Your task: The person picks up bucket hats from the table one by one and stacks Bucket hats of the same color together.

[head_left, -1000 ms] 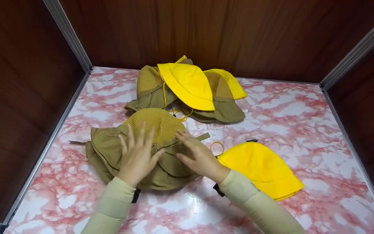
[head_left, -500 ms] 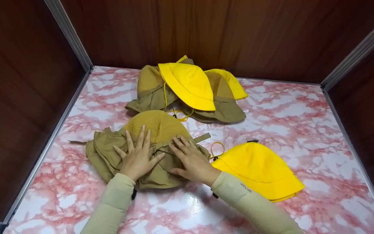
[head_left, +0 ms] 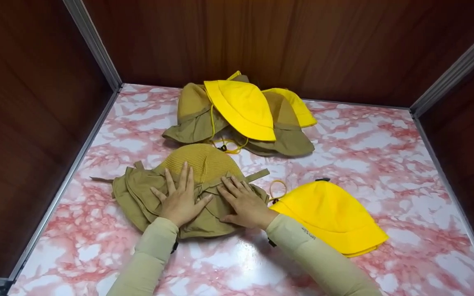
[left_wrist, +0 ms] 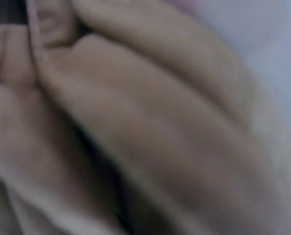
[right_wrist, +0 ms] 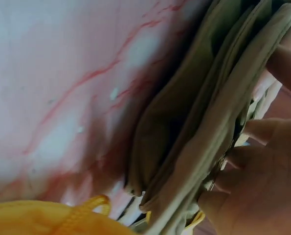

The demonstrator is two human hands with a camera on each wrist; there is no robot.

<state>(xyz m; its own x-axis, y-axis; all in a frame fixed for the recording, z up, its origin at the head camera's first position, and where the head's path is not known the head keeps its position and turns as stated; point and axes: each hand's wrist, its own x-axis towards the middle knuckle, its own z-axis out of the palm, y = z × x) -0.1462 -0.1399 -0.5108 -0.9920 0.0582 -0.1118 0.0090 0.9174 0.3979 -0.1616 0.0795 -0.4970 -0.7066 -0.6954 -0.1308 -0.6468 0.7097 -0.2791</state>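
An olive-brown sun hat (head_left: 204,160) with a ribbed crown and a wide, folded cloth brim lies flat in front of me. My left hand (head_left: 181,203) rests on its middle with the fingers spread. On the right part of the brim lies my right hand (head_left: 245,203), fingers straight. In the right wrist view the layered brim (right_wrist: 199,142) runs beside that hand. The left wrist view is filled with blurred brown cloth folds (left_wrist: 150,127). A folded yellow hat (head_left: 331,218) with a cord loop lies just beyond my right wrist.
At the back, a pile of yellow hats (head_left: 245,109) and brown hats (head_left: 288,131) lies near the wooden back wall (head_left: 261,41). A yellow cord (head_left: 231,148) trails from it toward the front hat. Wooden walls also bound the marbled table (head_left: 385,156) on both sides.
Both hands have come down onto the brown hat, the right one shifting slightly toward me. The brim's left side has flattened. The view has shifted slightly; the other hats lie as before.
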